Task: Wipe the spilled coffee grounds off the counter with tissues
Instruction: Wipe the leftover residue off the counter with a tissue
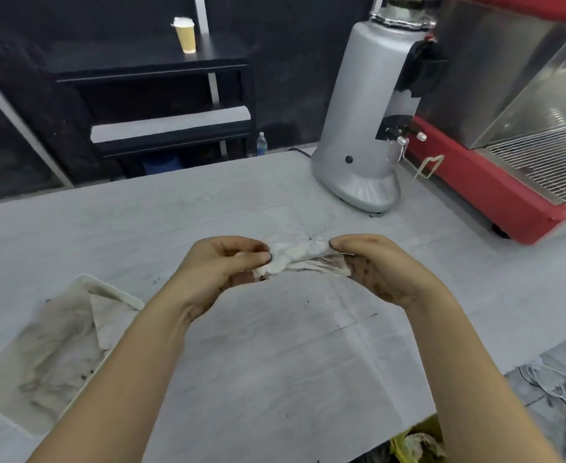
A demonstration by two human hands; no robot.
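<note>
A: Nearest, under the right forearm, what is seen?

B: A yellow bag (415, 442) with soiled paper in it, at the table's (274, 362) near edge. To the near left of the grip a pale tray (114, 290) holding stained tissues is seen.

A: And the grip itself?

B: A tissue (295, 257) is held between both hands, lifted just above the table. The left hand (221, 262) is closed on its left end, thumb pressed to fingertips; the right hand (375, 265) is closed on its right end. The tissue's long axis runs left to right, straight from one hand to the other. The clean white part lies toward the left hand; the brown-stained part lies toward the right.

A: Where are the grounds?

B: Dark specks (308, 302) are scattered on the table just below and nearer than the grip, with a few more by the table's near edge. Some dark smears are also seen on the right palm. A small dark patch (375, 215) lies beyond the grip, at the grinder's (358, 128) foot.

A: Which way would the next move be made?

B: It is judged that the tissue is being refolded to a clean face. The closest specks lie below the grip, so it would be lowered and drawn nearer; neither hand is clearly closer to them. The far patch is nearer the right hand.

A: And farther off?

B: A red machine (475, 182) stands right of the grinder; behind the table a dark shelf (148, 65) carries a paper cup (185, 35).
</note>
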